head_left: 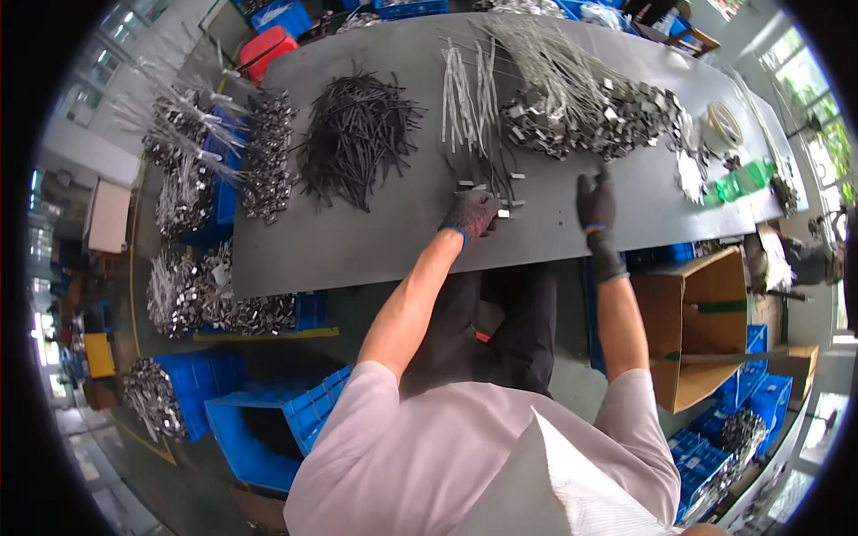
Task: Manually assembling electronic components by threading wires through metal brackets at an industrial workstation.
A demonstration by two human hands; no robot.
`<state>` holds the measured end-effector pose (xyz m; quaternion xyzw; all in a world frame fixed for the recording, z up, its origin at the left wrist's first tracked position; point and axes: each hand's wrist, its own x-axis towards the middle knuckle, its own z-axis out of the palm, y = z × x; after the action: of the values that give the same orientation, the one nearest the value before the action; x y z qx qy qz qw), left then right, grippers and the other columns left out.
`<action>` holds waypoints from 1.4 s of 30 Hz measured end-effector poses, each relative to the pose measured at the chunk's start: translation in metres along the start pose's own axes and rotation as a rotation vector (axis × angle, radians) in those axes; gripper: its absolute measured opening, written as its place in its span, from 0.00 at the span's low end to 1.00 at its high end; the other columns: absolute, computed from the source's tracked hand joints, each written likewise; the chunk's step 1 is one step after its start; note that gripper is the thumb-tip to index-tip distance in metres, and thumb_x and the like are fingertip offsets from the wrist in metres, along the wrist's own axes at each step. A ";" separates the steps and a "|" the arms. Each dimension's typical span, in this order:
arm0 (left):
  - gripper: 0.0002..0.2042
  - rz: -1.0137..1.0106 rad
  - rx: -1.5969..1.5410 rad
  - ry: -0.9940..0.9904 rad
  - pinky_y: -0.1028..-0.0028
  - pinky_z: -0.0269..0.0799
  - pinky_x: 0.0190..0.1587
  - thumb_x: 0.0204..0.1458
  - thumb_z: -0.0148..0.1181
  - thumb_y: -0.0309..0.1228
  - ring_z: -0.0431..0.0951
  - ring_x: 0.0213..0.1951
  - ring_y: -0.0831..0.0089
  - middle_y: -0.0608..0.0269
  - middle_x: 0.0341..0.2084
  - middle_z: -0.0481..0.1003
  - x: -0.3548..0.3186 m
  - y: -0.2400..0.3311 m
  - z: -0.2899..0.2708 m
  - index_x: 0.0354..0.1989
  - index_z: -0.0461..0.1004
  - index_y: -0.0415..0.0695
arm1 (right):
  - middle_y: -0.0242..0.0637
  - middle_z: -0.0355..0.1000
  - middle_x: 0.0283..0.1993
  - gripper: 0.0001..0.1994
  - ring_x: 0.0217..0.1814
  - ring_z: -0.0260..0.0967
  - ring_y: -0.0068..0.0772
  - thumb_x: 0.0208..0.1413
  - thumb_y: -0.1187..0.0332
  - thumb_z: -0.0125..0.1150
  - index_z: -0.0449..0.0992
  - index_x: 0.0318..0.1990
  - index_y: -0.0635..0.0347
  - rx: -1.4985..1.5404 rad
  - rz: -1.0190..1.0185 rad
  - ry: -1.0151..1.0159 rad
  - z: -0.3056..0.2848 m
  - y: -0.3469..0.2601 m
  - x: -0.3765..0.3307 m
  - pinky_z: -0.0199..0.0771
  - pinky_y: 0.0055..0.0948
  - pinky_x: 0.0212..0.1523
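Note:
My left hand [472,213], in a dark knitted glove, is at the near middle of the grey table. Its fingers are curled, and a small shiny metal piece [503,214] shows at their tips. Thin strands with dark lower parts and small metal ends [517,176] lie just beyond it, leading up to a row of pale clear strips [466,103]. My right hand [596,201], gloved the same way, is held above the table to the right, thumb apart from the fingers and nothing seen in it. Beyond it lies a heap of metal-ended strands [572,116].
A pile of black strips [362,129] lies left of the middle. Farther right are a tape roll [722,127] and a green bottle [746,181]. Blue crates [268,424] and a cardboard box [697,313] stand below the near edge. A red stool [266,52] is behind.

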<state>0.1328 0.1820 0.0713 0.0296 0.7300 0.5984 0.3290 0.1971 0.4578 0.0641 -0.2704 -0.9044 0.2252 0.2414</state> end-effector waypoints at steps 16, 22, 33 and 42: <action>0.16 -0.097 0.992 0.827 0.49 0.77 0.43 0.55 0.56 0.44 0.82 0.44 0.46 0.46 0.42 0.80 0.121 -0.079 -0.169 0.39 0.79 0.43 | 0.38 0.75 0.42 0.21 0.25 0.73 0.30 0.58 0.56 0.64 0.70 0.55 0.54 0.895 0.396 -0.347 0.039 0.005 0.099 0.69 0.26 0.20; 0.25 -0.124 0.960 0.628 0.51 0.76 0.51 0.50 0.59 0.51 0.80 0.49 0.43 0.40 0.45 0.79 0.157 -0.072 -0.171 0.44 0.81 0.40 | 0.38 0.74 0.35 0.25 0.24 0.73 0.34 0.55 0.57 0.68 0.68 0.54 0.61 1.107 0.656 -0.089 0.044 0.034 0.133 0.72 0.33 0.20; 0.11 -0.325 0.152 0.411 0.63 0.79 0.38 0.56 0.61 0.37 0.83 0.34 0.59 0.54 0.37 0.83 0.091 -0.132 -0.179 0.39 0.82 0.43 | 0.49 0.78 0.48 0.12 0.42 0.78 0.55 0.56 0.59 0.59 0.80 0.38 0.58 -0.304 0.016 -0.217 -0.031 0.069 0.012 0.77 0.48 0.40; 0.03 -0.246 -1.144 0.059 0.75 0.79 0.30 0.57 0.66 0.28 0.80 0.27 0.74 0.64 0.26 0.80 0.018 -0.108 -0.086 0.34 0.78 0.44 | 0.51 0.78 0.36 0.09 0.42 0.76 0.57 0.53 0.66 0.60 0.83 0.37 0.58 -1.045 -0.525 -1.184 -0.108 0.363 -0.389 0.78 0.45 0.43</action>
<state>0.1119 0.0863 -0.0271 -0.2545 0.2977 0.8552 0.3394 0.6823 0.5285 -0.1691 0.0354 -0.9036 -0.1823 -0.3861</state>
